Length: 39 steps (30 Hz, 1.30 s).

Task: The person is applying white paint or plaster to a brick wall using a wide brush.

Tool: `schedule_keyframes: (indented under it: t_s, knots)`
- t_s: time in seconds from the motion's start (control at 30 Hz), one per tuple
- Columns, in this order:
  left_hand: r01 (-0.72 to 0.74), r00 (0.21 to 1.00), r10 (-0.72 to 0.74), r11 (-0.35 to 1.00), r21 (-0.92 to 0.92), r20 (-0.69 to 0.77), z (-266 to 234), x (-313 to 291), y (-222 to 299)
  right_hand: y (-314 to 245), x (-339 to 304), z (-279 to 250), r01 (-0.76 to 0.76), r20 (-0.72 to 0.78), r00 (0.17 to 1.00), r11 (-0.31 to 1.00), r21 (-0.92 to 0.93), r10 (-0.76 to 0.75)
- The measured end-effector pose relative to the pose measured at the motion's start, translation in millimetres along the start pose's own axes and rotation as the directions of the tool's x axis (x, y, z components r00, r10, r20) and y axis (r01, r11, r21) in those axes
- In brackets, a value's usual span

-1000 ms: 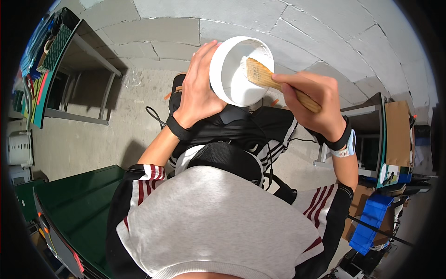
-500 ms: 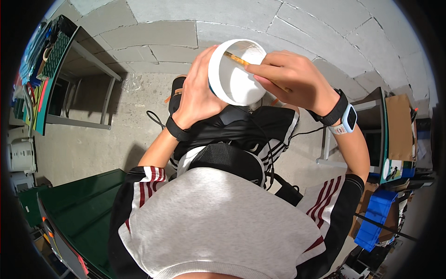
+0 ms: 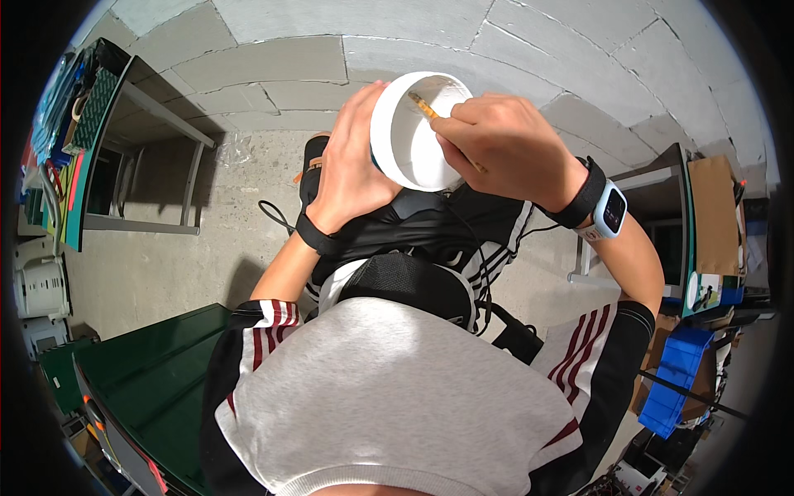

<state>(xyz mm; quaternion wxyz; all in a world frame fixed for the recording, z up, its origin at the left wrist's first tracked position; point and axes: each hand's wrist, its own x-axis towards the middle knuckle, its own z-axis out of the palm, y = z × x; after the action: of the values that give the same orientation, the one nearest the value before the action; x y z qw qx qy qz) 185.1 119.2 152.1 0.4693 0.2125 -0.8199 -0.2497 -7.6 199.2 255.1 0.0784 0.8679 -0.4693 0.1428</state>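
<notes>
At the far left, a grey-framed table (image 3: pixel 141 224) is standing near the block wall (image 3: pixel 422 50), and a dark green panel (image 3: pixel 165 355) is lying nearer the person. The left hand (image 3: pixel 354 161) is curving around the left side of a white tub (image 3: pixel 385 140), which is tilting above the person's lap. A wooden-handled brush (image 3: pixel 423 106) is reaching inside; its bristles are possibly touching the inner wall. The right hand (image 3: pixel 504 136) is pinching its handle. Farther right, a blue bin (image 3: pixel 676 380) is sitting near cardboard (image 3: pixel 715 215).
</notes>
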Motion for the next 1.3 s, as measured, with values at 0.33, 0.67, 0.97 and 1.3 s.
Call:
schedule_keyframes:
  t_s: [0.33,0.67,0.97,1.3]
  knots:
    - [-0.041,0.999,0.041,0.998,0.038,0.001,3,1,3,-11,-6,-9,-0.047,-0.078,0.996,0.999,0.022,0.049]
    - [0.155,0.986,-0.157,0.987,-0.047,-0.048,7,-4,-13,20,-36,-13,-0.282,-0.152,0.872,0.732,0.62,0.465]
    - [0.3,0.951,-0.301,0.954,-0.015,-0.07,20,2,-18,61,-86,49,0.004,0.354,0.593,-0.443,0.897,0.723]
    - [0.401,0.916,-0.399,0.914,-0.056,0.044,30,3,-39,80,-100,106,0.49,0.644,0.502,-0.803,0.339,0.577]
